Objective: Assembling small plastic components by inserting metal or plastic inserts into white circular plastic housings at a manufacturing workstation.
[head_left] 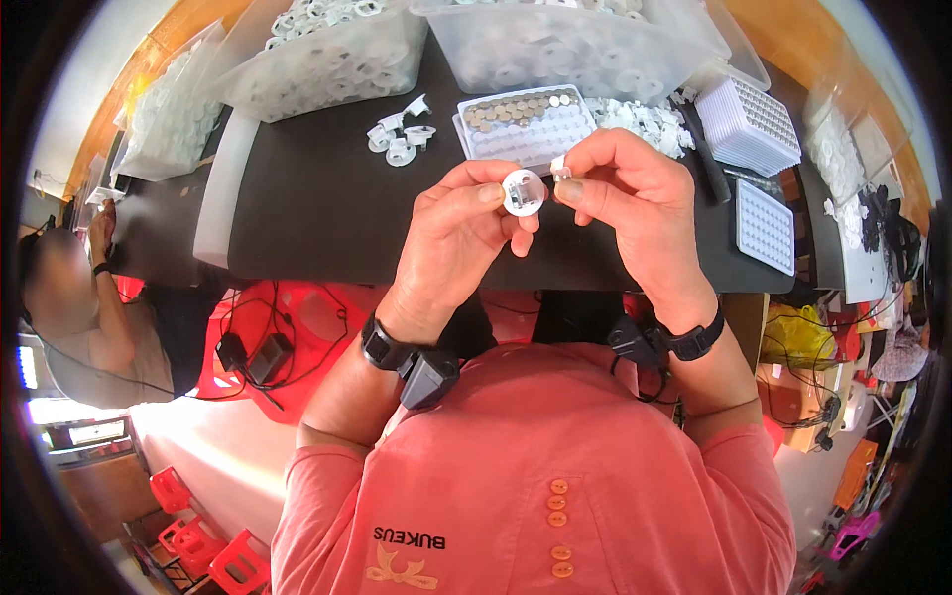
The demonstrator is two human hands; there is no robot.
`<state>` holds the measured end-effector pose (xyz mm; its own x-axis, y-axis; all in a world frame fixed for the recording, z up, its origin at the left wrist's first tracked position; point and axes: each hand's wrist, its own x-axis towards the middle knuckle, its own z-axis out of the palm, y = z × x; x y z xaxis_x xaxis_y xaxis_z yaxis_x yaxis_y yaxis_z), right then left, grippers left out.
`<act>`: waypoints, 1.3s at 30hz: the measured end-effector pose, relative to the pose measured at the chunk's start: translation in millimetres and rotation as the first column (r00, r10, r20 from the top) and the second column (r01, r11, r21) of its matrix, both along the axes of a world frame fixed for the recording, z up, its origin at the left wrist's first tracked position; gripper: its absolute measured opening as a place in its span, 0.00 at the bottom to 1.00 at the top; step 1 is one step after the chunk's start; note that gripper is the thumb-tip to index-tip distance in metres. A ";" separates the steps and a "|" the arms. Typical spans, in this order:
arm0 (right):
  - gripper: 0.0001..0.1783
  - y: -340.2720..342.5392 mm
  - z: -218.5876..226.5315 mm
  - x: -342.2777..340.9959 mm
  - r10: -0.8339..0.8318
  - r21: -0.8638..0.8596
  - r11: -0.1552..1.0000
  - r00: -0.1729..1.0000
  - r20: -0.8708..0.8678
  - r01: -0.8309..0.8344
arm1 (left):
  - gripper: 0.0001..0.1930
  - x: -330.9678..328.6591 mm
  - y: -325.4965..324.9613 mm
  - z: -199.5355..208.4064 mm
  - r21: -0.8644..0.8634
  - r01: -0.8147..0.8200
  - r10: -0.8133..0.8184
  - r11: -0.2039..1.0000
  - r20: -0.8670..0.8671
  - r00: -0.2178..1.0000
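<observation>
Between the thumb and fingers of my left hand (461, 223) is a round white plastic housing (524, 192), its hollow inner side showing. My right hand (630, 193) pinches a small white plastic piece (559, 169) just to the right of the housing, apart from it. Beyond my hands lies a white tray (528, 147) partly filled with rows of silver, coin-like discs (511, 111). A small cluster of similar white housings (401, 139) sits on the black table to the left of the tray. Small white pieces (650, 127) are heaped to the tray's right.
Two translucent bins (327, 74) (585, 50) full of white parts stand at the back. On the right are stacked white trays (749, 124), a single tray (765, 226) and a black bar (706, 154). Another person (99, 317) sits at left. Cables (283, 337) hang below the table edge.
</observation>
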<state>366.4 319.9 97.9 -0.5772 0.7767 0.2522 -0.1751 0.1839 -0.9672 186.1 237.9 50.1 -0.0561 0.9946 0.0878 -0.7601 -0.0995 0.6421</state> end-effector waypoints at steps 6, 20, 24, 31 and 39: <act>0.04 -13.9 2.6 -5.2 0.071 0.005 0.997 0.994 0.083 -0.072 | 0.11 -6.5 -9.0 -3.9 -0.009 -0.035 0.035 0.999 -0.027 0.999; 0.04 -60.1 -10.8 -43.1 0.144 -0.079 0.988 0.968 0.204 -0.130 | 0.15 -0.2 -14.2 17.7 -0.089 -0.303 0.310 0.949 0.070 0.948; 0.05 -65.4 -15.4 -42.8 0.099 0.087 0.989 0.969 0.226 -0.121 | 0.15 -2.0 -16.7 15.2 -0.100 -0.299 0.308 0.949 0.086 0.948; 0.08 -64.1 -20.6 -39.9 0.177 0.110 0.970 0.942 0.284 -0.215 | 0.16 -4.0 -19.3 7.3 -0.124 -0.204 0.221 0.971 0.151 0.963; 0.10 -75.5 -28.7 -35.7 0.047 0.391 0.907 0.958 0.281 -0.159 | 0.17 -0.1 -25.8 7.6 -0.134 -0.184 0.204 0.974 0.159 0.966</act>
<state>330.7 244.4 69.2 -0.7365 0.5714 0.3620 0.0319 0.5639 -0.8252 186.0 212.1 57.7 -0.2529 0.9658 -0.0568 -0.8329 -0.1875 0.5207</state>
